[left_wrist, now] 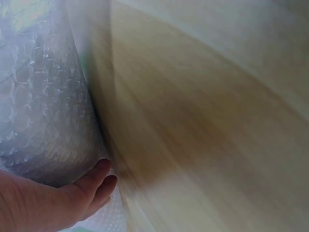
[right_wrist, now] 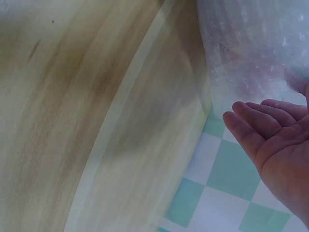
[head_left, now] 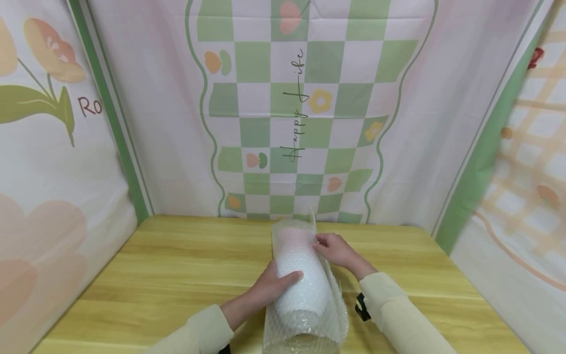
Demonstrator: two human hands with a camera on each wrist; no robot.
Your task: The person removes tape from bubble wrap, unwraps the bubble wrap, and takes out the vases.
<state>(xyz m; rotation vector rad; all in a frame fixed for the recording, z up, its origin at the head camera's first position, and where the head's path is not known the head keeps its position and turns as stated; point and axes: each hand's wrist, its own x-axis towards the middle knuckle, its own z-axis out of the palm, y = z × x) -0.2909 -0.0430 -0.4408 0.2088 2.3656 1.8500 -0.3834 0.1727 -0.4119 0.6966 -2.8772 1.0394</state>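
A white vase-shaped object (head_left: 305, 287) with a pinkish narrower top lies on the table inside clear bubble wrap (head_left: 338, 319). My left hand (head_left: 267, 287) holds its left side through the wrap, thumb laid over the top; in the left wrist view, fingers of the left hand (left_wrist: 58, 200) curve along the wrap's lower edge. At the upper right, my right hand (head_left: 336, 250) pinches the wrap's loose edge near the pinkish end. The right wrist view shows the right hand (right_wrist: 277, 140) close against the wrap (right_wrist: 246, 63), its fingers extended.
The wood-grain table (head_left: 190, 255) extends to both sides of the bundle. Behind it hangs a green-and-white checked cloth (head_left: 323, 132), with printed cloths at the left (head_left: 57, 162) and right (head_left: 522, 206). The wrap's near end opens toward the table's front.
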